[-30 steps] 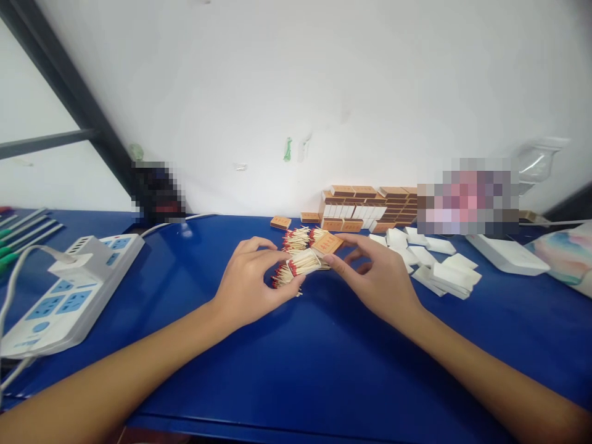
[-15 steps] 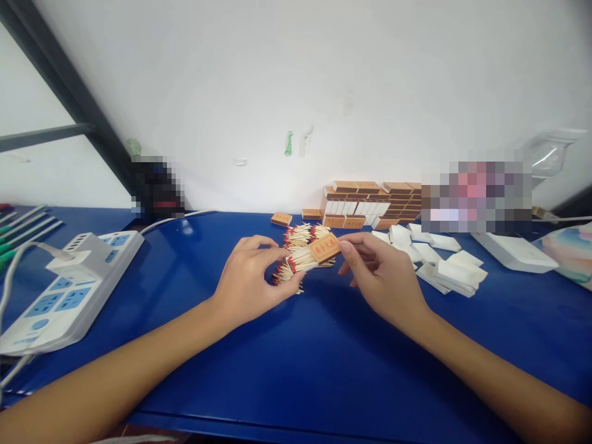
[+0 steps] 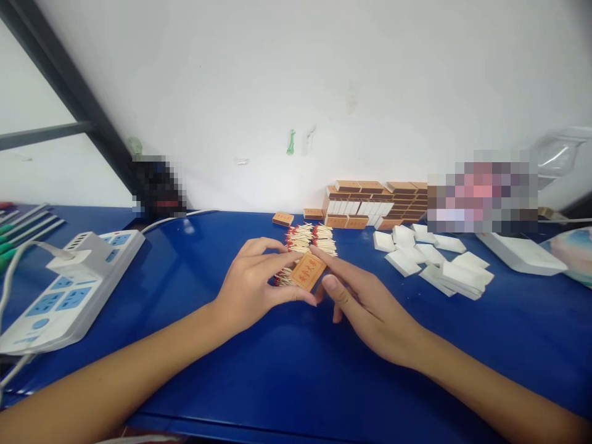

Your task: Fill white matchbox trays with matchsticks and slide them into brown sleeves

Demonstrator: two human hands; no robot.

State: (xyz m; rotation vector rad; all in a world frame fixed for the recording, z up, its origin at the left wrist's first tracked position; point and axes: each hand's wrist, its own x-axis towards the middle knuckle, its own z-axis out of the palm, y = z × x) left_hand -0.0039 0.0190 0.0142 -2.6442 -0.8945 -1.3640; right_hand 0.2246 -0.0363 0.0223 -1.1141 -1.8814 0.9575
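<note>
An orange-brown matchbox (image 3: pixel 308 271) with red characters is tilted between my hands above the blue table. My left hand (image 3: pixel 250 274) grips its left side, thumb along the lower edge and index finger near the upper edge. My right hand (image 3: pixel 370 305) is at its right end, with the index fingertip at the upper corner and the thumb close to the end face. No match heads show out of the box now. Behind it lie piles of red-tipped matches (image 3: pixel 300 237), partly hidden by the box and my left fingers.
Stacked matchboxes (image 3: pixel 407 206) stand along the wall, with two separate matchboxes (image 3: pixel 282 218) to their left. White inner trays (image 3: pixel 430 254) lie scattered at right, near a white box (image 3: pixel 520 253). A power strip (image 3: pixel 69 296) with a cable occupies the left.
The outer sleeve has slid left and down over the match-filled tray, so the matches in it are covered. My right hand has moved left with it, close to my left hand.
</note>
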